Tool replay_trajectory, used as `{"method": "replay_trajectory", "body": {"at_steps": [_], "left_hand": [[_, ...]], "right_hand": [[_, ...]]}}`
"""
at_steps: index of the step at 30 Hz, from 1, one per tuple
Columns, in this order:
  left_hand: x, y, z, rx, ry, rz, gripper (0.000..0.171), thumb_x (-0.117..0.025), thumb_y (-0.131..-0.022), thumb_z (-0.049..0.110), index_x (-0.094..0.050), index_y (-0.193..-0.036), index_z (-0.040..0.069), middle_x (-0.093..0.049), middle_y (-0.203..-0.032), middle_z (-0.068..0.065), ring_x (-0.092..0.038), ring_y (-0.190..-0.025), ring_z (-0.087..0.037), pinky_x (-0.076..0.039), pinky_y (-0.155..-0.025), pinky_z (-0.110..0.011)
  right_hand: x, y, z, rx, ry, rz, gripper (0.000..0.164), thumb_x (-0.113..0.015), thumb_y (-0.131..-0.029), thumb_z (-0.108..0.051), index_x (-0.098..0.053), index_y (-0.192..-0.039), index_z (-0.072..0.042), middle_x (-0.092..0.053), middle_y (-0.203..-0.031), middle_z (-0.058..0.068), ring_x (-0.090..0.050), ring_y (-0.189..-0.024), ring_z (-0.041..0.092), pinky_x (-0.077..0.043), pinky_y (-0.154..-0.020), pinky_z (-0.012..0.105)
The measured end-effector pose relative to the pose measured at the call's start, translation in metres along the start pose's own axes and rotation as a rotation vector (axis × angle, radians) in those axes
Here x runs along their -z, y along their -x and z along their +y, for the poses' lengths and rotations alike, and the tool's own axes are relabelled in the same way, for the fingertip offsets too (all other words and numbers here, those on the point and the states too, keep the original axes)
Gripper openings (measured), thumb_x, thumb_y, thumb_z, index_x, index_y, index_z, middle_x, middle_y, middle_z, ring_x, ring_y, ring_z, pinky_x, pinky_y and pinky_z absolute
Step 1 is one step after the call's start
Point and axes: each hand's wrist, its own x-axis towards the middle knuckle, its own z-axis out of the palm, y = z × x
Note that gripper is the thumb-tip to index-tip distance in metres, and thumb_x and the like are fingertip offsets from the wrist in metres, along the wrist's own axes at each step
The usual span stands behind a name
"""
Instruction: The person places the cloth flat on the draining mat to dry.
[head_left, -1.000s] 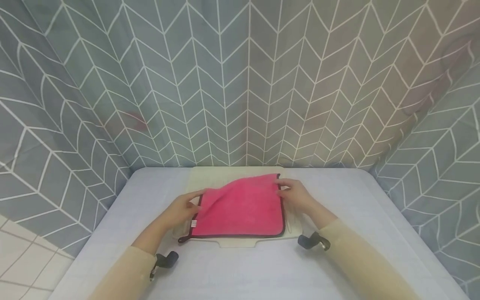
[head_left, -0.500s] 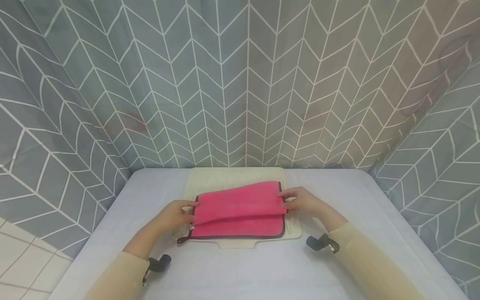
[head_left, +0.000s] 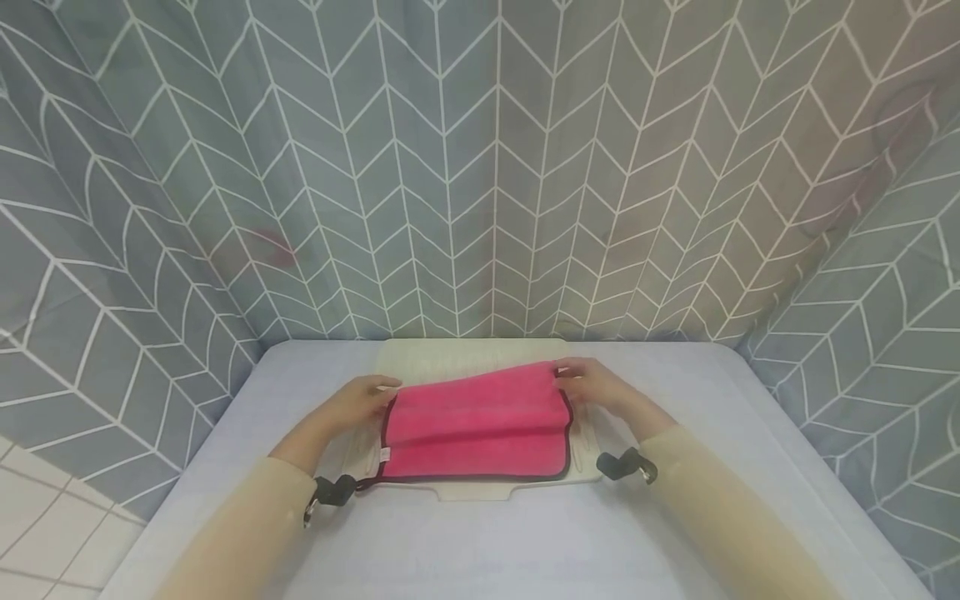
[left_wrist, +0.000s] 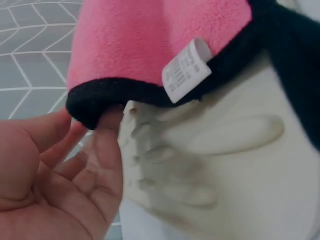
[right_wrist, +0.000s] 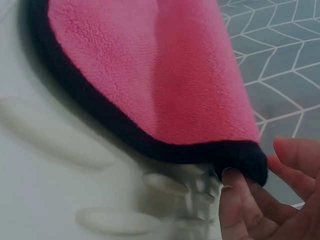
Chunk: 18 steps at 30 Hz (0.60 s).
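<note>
A pink towel (head_left: 480, 408) with a black border and a white tag (left_wrist: 186, 70) lies over a pale, ridged washboard (head_left: 472, 492). A crease crosses the towel, and its far side is raised into a rounded fold. At the far left corner my left hand (head_left: 360, 404) holds the black edge, thumb at the outside and fingers under the fold in the left wrist view. My right hand (head_left: 596, 387) pinches the far right corner, its fingertips tucked beneath the edge in the right wrist view. The towel covers most of the washboard.
A white-covered table (head_left: 480, 550) lies under the washboard. Grey curtains (head_left: 472, 167) with white chevron lines stand behind and at both sides. White floor tiles (head_left: 45, 517) show at the lower left.
Both hands first drew the towel's middle into an overlapping fold toward the person. Since then they have moved back to the far corners, and the overlap has flattened to a crease.
</note>
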Motion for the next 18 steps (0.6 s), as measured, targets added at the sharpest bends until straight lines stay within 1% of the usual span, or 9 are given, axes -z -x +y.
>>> {"method": "replay_trajectory", "body": {"at_steps": [3,6,8,11,13,14,16,17,18], "left_hand": [[-0.002,-0.008,-0.001,0.011,-0.028,0.017,0.035,-0.056,-0.103,0.015,-0.060,-0.132,-0.004,-0.061,-0.131,-0.026,-0.061,-0.119,-0.041,-0.053,-0.096,-0.047],[-0.003,-0.009,-0.002,0.020,-0.040,0.018,0.033,-0.060,-0.099,0.012,-0.064,-0.130,0.001,-0.062,-0.130,-0.023,-0.060,-0.120,-0.040,-0.053,-0.096,-0.048],[-0.003,-0.008,-0.002,0.038,0.023,-0.016,0.036,-0.061,-0.098,0.011,-0.063,-0.133,0.004,-0.061,-0.133,-0.022,-0.058,-0.123,-0.041,-0.053,-0.096,-0.047],[-0.002,-0.004,-0.002,0.048,0.115,-0.074,0.042,-0.061,-0.098,0.013,-0.058,-0.140,0.010,-0.055,-0.142,-0.019,-0.050,-0.132,-0.039,-0.050,-0.102,-0.046],[0.000,-0.003,-0.001,0.034,0.171,-0.115,0.048,-0.061,-0.099,0.014,-0.053,-0.146,0.011,-0.051,-0.146,-0.018,-0.046,-0.136,-0.039,-0.048,-0.104,-0.047],[0.000,-0.002,-0.001,0.017,0.172,-0.123,0.050,-0.061,-0.098,0.015,-0.051,-0.147,0.011,-0.049,-0.148,-0.017,-0.043,-0.138,-0.038,-0.046,-0.106,-0.048],[0.002,-0.001,0.000,-0.013,0.149,-0.117,0.054,-0.062,-0.098,0.018,-0.048,-0.150,0.014,-0.048,-0.150,-0.015,-0.039,-0.141,-0.037,-0.040,-0.110,-0.053],[0.004,-0.001,0.000,-0.030,0.145,-0.101,0.055,-0.062,-0.097,0.018,-0.047,-0.150,0.014,-0.047,-0.151,-0.014,-0.037,-0.142,-0.036,-0.038,-0.111,-0.055],[0.005,-0.001,0.001,-0.050,0.132,-0.083,0.057,-0.063,-0.097,0.017,-0.046,-0.151,0.014,-0.046,-0.152,-0.014,-0.041,-0.140,-0.036,-0.038,-0.111,-0.057]], "right_hand": [[-0.003,-0.007,-0.001,0.007,-0.009,0.017,0.044,-0.060,-0.099,-0.013,-0.053,-0.139,0.006,-0.055,-0.134,0.033,-0.064,-0.112,0.039,-0.058,-0.087,0.047],[-0.007,-0.011,-0.001,0.011,0.030,0.044,0.042,-0.061,-0.099,-0.012,-0.056,-0.136,0.006,-0.058,-0.132,0.029,-0.060,-0.119,0.039,-0.054,-0.094,0.049],[-0.008,-0.012,0.000,0.020,0.067,0.061,0.040,-0.063,-0.097,-0.011,-0.059,-0.134,0.006,-0.061,-0.129,0.027,-0.057,-0.122,0.040,-0.049,-0.100,0.052],[-0.009,-0.014,0.004,0.047,0.119,0.093,0.038,-0.067,-0.095,-0.011,-0.063,-0.130,0.004,-0.065,-0.125,0.023,-0.057,-0.124,0.040,-0.044,-0.106,0.053],[-0.008,-0.015,0.007,0.064,0.127,0.105,0.038,-0.069,-0.093,-0.011,-0.065,-0.128,0.002,-0.067,-0.122,0.022,-0.059,-0.121,0.038,-0.045,-0.105,0.052],[-0.007,-0.015,0.008,0.073,0.124,0.108,0.038,-0.070,-0.092,-0.010,-0.066,-0.128,0.002,-0.067,-0.121,0.021,-0.060,-0.120,0.038,-0.047,-0.104,0.051],[-0.005,-0.015,0.009,0.075,0.109,0.112,0.038,-0.070,-0.092,-0.010,-0.066,-0.129,-0.001,-0.067,-0.123,0.019,-0.062,-0.117,0.035,-0.049,-0.101,0.049],[-0.004,-0.015,0.009,0.080,0.096,0.116,0.039,-0.070,-0.092,-0.011,-0.066,-0.130,-0.002,-0.066,-0.125,0.018,-0.063,-0.115,0.034,-0.050,-0.100,0.048],[-0.002,-0.013,0.008,0.082,0.079,0.117,0.040,-0.070,-0.092,-0.011,-0.065,-0.131,-0.003,-0.065,-0.128,0.018,-0.064,-0.113,0.033,-0.051,-0.099,0.047]]}}
